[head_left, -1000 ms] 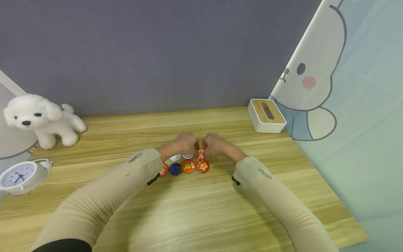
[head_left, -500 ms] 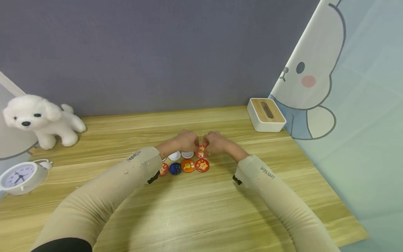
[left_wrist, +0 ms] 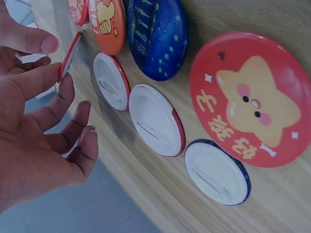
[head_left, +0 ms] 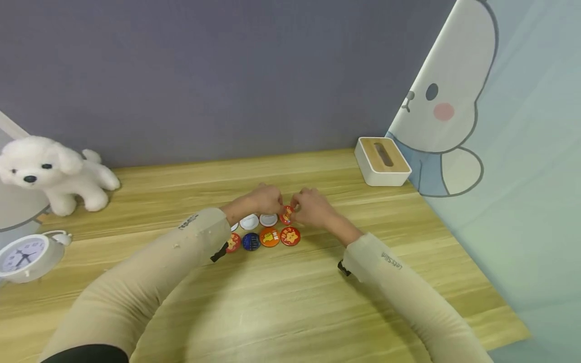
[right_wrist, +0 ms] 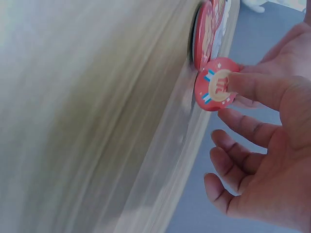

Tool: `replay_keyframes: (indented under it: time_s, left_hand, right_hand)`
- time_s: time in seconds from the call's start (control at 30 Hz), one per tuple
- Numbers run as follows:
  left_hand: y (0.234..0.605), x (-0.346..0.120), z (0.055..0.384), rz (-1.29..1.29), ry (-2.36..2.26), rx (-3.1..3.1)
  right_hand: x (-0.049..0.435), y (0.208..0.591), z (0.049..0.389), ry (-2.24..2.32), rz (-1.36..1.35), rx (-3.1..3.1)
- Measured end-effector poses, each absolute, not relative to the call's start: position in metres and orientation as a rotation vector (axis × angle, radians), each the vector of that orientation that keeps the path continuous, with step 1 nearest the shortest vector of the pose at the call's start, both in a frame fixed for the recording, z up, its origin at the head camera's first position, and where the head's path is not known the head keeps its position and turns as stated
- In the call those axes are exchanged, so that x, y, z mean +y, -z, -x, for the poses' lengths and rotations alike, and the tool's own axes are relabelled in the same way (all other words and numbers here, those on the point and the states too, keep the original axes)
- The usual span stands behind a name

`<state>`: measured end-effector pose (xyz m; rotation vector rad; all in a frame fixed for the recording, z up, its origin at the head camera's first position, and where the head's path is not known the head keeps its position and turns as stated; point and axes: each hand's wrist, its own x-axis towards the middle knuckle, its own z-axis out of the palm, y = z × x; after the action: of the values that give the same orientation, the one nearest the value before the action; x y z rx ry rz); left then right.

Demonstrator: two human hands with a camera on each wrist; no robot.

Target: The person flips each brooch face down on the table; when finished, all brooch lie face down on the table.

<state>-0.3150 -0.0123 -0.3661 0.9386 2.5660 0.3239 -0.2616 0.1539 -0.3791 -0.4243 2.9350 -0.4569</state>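
Observation:
A red round pin badge [head_left: 286, 215] is tilted up on its edge between the two hands, at the right end of the far row. My left hand [left_wrist: 39, 126] pinches its rim between thumb and index finger, the other fingers loosely bent. The right hand [right_wrist: 272, 145] is on the badge's printed side, its thumb overlapping the face in the right wrist view and its index fingertip at the lower rim. In the left wrist view a small gap shows between the right thumb and the badge. White-backed badges [left_wrist: 154, 121] with pins lie face down in the same row.
The near row lies face up: a red star badge [head_left: 290, 236], an orange one [head_left: 270, 237], a dark blue one [head_left: 251, 241] and another red one [head_left: 233, 243]. Behind stand a tissue box [head_left: 383, 161], a plush dog [head_left: 59, 174] and an alarm clock [head_left: 29, 257].
The right hand's thumb and fingers have loosened and drawn slightly away from the badge. The left hand stays on the badge, shifting a little left. The head view has tilted slightly.

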Motion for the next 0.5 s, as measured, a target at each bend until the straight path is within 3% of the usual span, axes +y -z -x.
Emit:
replay_keyframes:
  time_s: [0.5]
  left_hand:
    - [0.365,-0.009,0.312,-0.837,-0.318,2.619]
  right_hand:
    - [0.143,0.391,0.249,0.465,0.395,3.050]
